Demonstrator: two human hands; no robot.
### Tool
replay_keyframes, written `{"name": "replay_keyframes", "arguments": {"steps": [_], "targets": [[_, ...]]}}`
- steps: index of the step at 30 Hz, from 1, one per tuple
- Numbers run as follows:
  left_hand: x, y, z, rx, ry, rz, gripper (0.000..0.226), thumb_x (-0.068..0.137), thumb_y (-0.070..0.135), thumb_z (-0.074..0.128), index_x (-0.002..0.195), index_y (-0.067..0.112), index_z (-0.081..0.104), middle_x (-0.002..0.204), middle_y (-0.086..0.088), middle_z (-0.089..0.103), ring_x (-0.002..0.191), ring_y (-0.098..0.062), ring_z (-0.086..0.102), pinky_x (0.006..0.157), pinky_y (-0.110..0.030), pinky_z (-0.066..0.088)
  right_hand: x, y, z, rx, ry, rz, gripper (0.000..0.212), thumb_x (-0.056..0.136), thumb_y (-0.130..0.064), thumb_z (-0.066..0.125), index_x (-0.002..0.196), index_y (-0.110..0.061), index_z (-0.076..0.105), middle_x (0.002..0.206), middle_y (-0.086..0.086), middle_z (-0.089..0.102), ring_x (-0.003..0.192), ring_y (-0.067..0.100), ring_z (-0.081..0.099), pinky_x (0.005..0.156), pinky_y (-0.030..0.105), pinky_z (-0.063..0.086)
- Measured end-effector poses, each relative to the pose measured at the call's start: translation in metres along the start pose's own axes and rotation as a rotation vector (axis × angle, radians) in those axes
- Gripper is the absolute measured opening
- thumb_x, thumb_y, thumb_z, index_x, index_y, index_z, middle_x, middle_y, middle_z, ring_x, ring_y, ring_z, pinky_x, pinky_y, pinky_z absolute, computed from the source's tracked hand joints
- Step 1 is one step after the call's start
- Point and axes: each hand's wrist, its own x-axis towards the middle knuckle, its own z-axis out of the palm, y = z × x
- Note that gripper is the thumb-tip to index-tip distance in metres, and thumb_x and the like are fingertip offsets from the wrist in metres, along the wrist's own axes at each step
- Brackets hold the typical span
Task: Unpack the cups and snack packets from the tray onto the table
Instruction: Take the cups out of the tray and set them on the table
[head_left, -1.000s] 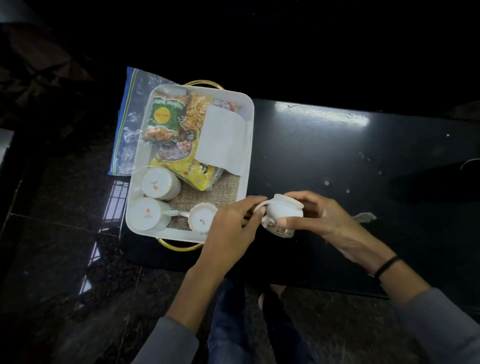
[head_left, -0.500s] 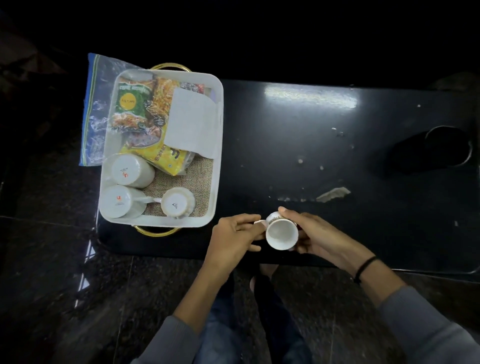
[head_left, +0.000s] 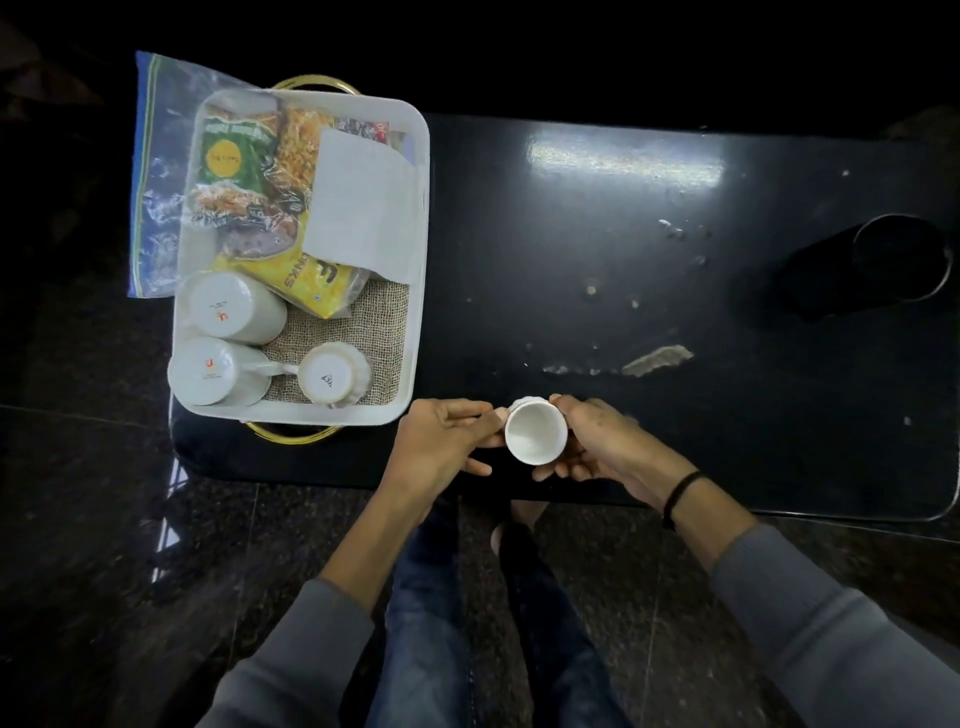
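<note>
A small white cup (head_left: 536, 434) is held mouth-up over the near edge of the black table (head_left: 649, 270). My left hand (head_left: 441, 441) pinches its handle side and my right hand (head_left: 605, 447) cups its other side. The white tray (head_left: 415, 249) with gold handles sits at the table's left end. Inside it stand three upturned white cups: two large mugs (head_left: 236, 309) (head_left: 218, 371) and a small cup (head_left: 332, 376). Behind them lie snack packets (head_left: 249, 182), a yellow packet (head_left: 306, 283) and a white paper (head_left: 363, 208).
A clear zip bag (head_left: 161, 176) lies under the tray's left side, hanging past the table. A dark round recess (head_left: 893, 260) sits at the table's right end. Scuffs and a torn scrap (head_left: 657, 358) mark the tabletop. My legs in jeans and the dark stone floor are below.
The small cup has been turned from sideways to mouth-up and brought toward the table's near edge between both hands. The tray's contents have not moved.
</note>
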Motion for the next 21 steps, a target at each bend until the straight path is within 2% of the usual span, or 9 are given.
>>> {"name": "replay_keyframes", "arguments": {"steps": [4, 7, 8, 10, 12, 16, 19, 21], "targets": [[0.002, 0.001, 0.0, 0.007, -0.025, -0.009, 0.039, 0.085, 0.028, 0.08, 0.114, 0.003, 0.074, 0.092, -0.005, 0.081, 0.083, -0.01, 0.078, 0.05, -0.021, 0.057, 0.0, -0.002, -0.002, -0.047, 0.029, 0.009, 0.05, 0.104, -0.046, 0.032, 0.114, -0.01, 0.066, 0.079, 0.021, 0.08, 0.053, 0.016, 0.053, 0.048, 0.021, 0.042], [0.004, 0.002, 0.002, 0.004, -0.035, -0.023, 0.04, 0.084, 0.03, 0.081, 0.113, 0.004, 0.074, 0.093, -0.005, 0.081, 0.084, -0.011, 0.078, 0.051, -0.022, 0.057, 0.0, -0.004, -0.004, -0.172, 0.108, -0.01, 0.054, 0.102, -0.051, 0.034, 0.117, -0.009, 0.064, 0.074, 0.011, 0.077, 0.051, 0.014, 0.053, 0.051, 0.025, 0.041], [0.004, 0.003, 0.002, 0.005, -0.042, -0.029, 0.039, 0.084, 0.03, 0.081, 0.113, 0.005, 0.074, 0.093, -0.006, 0.081, 0.084, -0.011, 0.078, 0.051, -0.023, 0.058, -0.001, -0.006, -0.005, -0.247, 0.157, -0.022, 0.056, 0.102, -0.055, 0.034, 0.117, -0.009, 0.063, 0.077, 0.009, 0.074, 0.058, 0.016, 0.057, 0.057, 0.029, 0.044], [0.005, 0.004, 0.003, 0.045, -0.05, -0.03, 0.034, 0.087, 0.031, 0.078, 0.111, 0.007, 0.074, 0.091, -0.006, 0.081, 0.082, -0.012, 0.078, 0.053, -0.026, 0.06, -0.004, -0.011, -0.006, -0.437, 0.291, -0.066, 0.057, 0.101, -0.061, 0.035, 0.112, -0.012, 0.061, 0.096, 0.008, 0.068, 0.086, 0.026, 0.064, 0.076, 0.038, 0.049], [0.005, 0.007, 0.005, 0.157, -0.005, 0.0, 0.028, 0.092, 0.032, 0.072, 0.108, 0.009, 0.075, 0.084, -0.005, 0.079, 0.074, -0.012, 0.078, 0.054, -0.03, 0.062, -0.009, -0.017, -0.005, -0.595, 0.422, -0.139, 0.05, 0.101, -0.06, 0.038, 0.105, -0.015, 0.059, 0.104, 0.008, 0.063, 0.097, 0.032, 0.061, 0.081, 0.042, 0.047], [-0.001, 0.018, 0.002, 0.374, 0.165, 0.145, 0.022, 0.095, 0.036, 0.063, 0.095, 0.017, 0.074, 0.064, 0.002, 0.073, 0.063, -0.016, 0.075, 0.061, -0.04, 0.064, -0.018, -0.032, 0.0, -0.653, 0.55, -0.334, 0.036, 0.101, -0.051, 0.048, 0.1, -0.017, 0.059, 0.095, 0.007, 0.068, 0.093, 0.034, 0.066, 0.07, 0.037, 0.046], [-0.009, 0.03, -0.009, 0.542, 0.265, 0.258, 0.017, 0.094, 0.037, 0.062, 0.091, 0.024, 0.072, 0.065, 0.012, 0.067, 0.073, -0.014, 0.072, 0.069, -0.038, 0.06, -0.022, -0.05, 0.006, -0.623, 0.516, -0.491, 0.027, 0.101, -0.043, 0.054, 0.096, -0.017, 0.062, 0.084, 0.003, 0.069, 0.084, 0.028, 0.067, 0.067, 0.038, 0.053], [-0.014, 0.037, -0.023, 0.642, 0.364, 0.346, 0.011, 0.093, 0.034, 0.063, 0.093, 0.027, 0.071, 0.073, 0.016, 0.066, 0.081, -0.013, 0.07, 0.072, -0.035, 0.056, -0.023, -0.063, 0.016, -0.595, 0.453, -0.596, 0.024, 0.1, -0.039, 0.058, 0.091, -0.017, 0.064, 0.074, -0.001, 0.069, 0.076, 0.022, 0.068, 0.069, 0.038, 0.056]]}}
